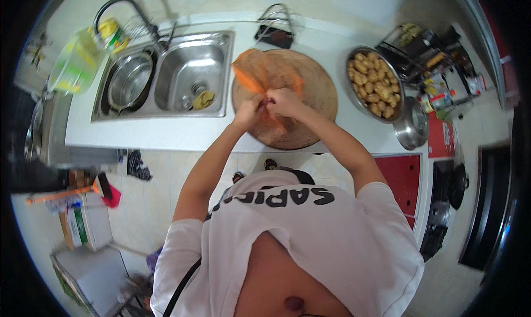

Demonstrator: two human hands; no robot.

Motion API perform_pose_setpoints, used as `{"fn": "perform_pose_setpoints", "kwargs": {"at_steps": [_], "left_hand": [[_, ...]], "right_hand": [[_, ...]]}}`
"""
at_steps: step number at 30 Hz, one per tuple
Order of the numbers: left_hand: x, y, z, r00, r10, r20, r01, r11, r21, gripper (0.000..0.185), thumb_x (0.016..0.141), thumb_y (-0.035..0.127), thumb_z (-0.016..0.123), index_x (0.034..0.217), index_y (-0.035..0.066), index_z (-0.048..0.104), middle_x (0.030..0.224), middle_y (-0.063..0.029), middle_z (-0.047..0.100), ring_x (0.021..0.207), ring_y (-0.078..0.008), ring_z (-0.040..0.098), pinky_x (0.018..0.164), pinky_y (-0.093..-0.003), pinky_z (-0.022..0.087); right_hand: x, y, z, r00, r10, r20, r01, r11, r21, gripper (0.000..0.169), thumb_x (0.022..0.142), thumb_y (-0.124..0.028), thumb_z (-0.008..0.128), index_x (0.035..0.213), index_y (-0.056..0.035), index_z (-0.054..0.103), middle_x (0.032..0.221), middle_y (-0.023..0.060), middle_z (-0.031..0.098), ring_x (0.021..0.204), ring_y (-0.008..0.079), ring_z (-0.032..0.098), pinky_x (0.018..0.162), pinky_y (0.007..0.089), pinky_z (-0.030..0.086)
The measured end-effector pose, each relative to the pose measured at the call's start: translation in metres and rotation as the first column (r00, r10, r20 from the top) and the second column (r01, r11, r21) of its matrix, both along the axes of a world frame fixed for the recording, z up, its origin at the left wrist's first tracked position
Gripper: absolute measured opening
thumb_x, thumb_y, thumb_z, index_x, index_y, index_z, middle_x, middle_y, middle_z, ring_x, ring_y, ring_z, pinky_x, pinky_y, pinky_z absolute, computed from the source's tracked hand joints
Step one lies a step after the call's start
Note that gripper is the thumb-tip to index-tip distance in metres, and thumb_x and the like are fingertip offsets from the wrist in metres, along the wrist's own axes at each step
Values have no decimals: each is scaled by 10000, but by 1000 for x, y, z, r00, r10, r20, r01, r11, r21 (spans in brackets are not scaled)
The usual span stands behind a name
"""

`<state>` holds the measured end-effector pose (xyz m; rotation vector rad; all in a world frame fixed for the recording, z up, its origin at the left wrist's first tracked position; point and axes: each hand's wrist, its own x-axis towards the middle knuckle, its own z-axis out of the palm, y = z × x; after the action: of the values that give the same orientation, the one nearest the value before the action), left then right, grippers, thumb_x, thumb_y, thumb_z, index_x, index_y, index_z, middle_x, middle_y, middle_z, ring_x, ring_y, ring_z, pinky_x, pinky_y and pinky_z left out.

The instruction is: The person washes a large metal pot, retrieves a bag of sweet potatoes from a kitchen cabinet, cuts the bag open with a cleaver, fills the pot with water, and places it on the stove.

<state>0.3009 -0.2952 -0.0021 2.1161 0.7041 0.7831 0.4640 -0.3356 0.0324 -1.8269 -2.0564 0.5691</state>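
Note:
Above a round wooden chopping board (319, 93) I hold a thin, see-through orange bag (252, 74), which looks like plastic or mesh. My left hand (248, 109) grips its gathered part from the left. Close against it, my right hand (285, 103) pinches the same part. The bag spreads upward past the board's top left edge, and a shorter bit hangs below my hands. Whether anything lies inside the gathered part is hidden by my fingers. To the right of the board stands a steel bowl full of small potatoes (375, 85).
A double steel sink (191, 72) is at the left, with a steel pot (130, 82) in one basin and a yellowish-green cloth (203, 100) in the other. A metal rack (276, 35) stands behind the board. A second steel bowl (410, 124) sits at the right.

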Motion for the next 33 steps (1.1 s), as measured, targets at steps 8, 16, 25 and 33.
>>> {"fn": "perform_pose_setpoints", "kwargs": {"at_steps": [8, 16, 25, 33], "left_hand": [[5, 4, -10, 995, -18, 98, 33, 988, -148, 79, 779, 2, 550, 850, 0, 518, 785, -113, 548, 703, -204, 552, 657, -314, 449], [3, 0, 2, 998, 44, 54, -48, 997, 66, 104, 767, 31, 578, 859, 3, 539, 772, -147, 572, 685, -251, 556, 640, -330, 451], [-6, 1, -2, 941, -31, 338, 246, 748, -616, 135, 740, -53, 474, 705, 52, 550, 771, 16, 492, 775, -104, 472, 722, -210, 365], [-8, 26, 9, 977, -146, 154, 154, 987, -43, 288, 672, -21, 517, 945, 58, 560, 998, -93, 524, 993, -270, 478, 851, -318, 389]], "right_hand": [[6, -1, -2, 974, -217, -63, 218, 976, 15, 196, 667, -220, 593, 735, -39, 556, 715, 122, 601, 722, 299, 591, 610, 391, 460], [-2, -1, -3, 987, -111, -119, 120, 990, 68, 136, 681, -147, 588, 764, -39, 589, 733, 135, 608, 689, 268, 599, 598, 356, 460], [9, -5, -5, 665, -473, -579, 238, 868, -436, 109, 722, -71, 531, 752, 21, 580, 615, 55, 547, 545, 139, 521, 484, 291, 407], [20, -11, -25, 832, -360, -422, 327, 933, -152, 215, 790, -157, 554, 927, 8, 550, 879, 138, 581, 783, 243, 573, 689, 339, 438]]}}
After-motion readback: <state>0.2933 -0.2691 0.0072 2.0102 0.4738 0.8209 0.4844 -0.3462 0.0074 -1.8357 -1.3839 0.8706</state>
